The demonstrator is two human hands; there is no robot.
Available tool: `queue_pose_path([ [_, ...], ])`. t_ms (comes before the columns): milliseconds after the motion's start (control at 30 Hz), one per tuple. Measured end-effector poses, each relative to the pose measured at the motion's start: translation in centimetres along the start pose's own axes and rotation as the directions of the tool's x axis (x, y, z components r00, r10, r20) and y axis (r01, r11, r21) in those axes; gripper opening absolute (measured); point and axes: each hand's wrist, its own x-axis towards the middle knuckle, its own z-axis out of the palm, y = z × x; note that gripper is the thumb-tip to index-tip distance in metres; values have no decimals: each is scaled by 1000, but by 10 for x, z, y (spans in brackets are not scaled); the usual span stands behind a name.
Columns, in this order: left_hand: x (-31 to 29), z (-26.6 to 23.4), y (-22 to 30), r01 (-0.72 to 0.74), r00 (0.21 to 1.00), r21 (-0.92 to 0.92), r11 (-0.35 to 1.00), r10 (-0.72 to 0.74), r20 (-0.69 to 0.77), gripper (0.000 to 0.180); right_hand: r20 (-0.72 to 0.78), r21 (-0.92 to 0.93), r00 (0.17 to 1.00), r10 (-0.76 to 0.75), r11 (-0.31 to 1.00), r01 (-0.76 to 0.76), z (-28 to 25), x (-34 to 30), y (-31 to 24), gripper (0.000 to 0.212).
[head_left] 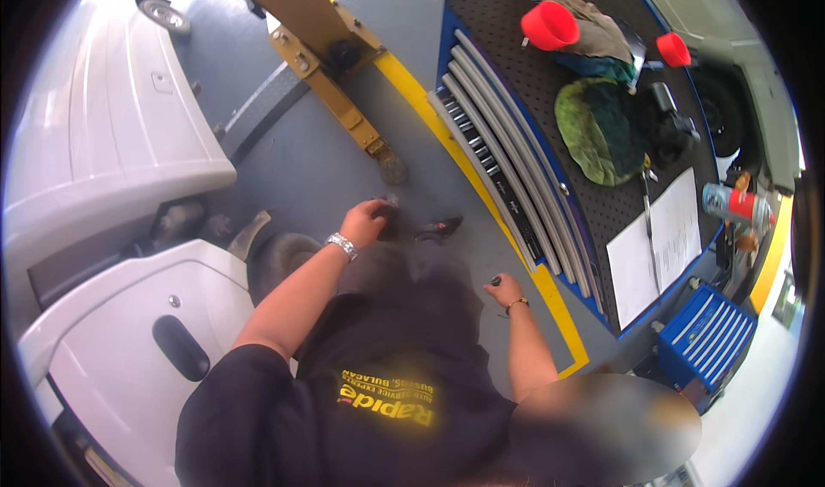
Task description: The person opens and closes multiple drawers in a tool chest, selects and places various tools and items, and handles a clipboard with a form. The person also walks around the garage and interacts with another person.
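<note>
In the middle of the view my left hand (365,222), with a silver bracelet at the wrist, is held out over dark trousers. Its fingers are curled, and what they hold, if anything, blends into the dark background. Farther right and lower, my right hand (507,292) is closed around a small dark piece (496,281) whose end pokes out by the thumb. That hand is nearest a pulled-out drawer (485,165) with a row of shiny sockets, in the blue tool cabinet (615,322).
A white vehicle (120,109) and its white door (112,315) fill the left. The yellow lift arm (344,117) reaches in ahead. Atop the cabinet lie red cups (550,26), a green cloth (593,130), paper (632,268) and a spray can (737,208). A small blue drawer chest (706,332) stands beyond.
</note>
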Motion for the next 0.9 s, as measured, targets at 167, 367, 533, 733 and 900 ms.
queue_pose_path([
  [167, 1, 42, -59, 146, 986, -90, 985, -152, -70, 33, 113, -518, 989, -91, 844, 137, 0, 73, -47, 32],
  [367, 2, 102, -107, -65, 992, -25, 998, 68, 110, 39, 346, -934, 914, -213, 18, 358, 20, 220, -99, 37],
  [533, 9, 144, -146, 24, 931, 22, 999, -31, 363, 28, 344, -895, 928, -143, -349, 278, 15, 366, -103, 48],
  [733, -3, 155, -195, 108, 967, -237, 966, -46, 251, 39, 248, -824, 956, 158, -484, 294, 40, 432, -113, 33],
  [900, 28, 113, -204, 105, 990, -427, 898, -53, 133, 63, 283, -945, 942, 181, -113, 305, 145, 391, -143, 30],
])
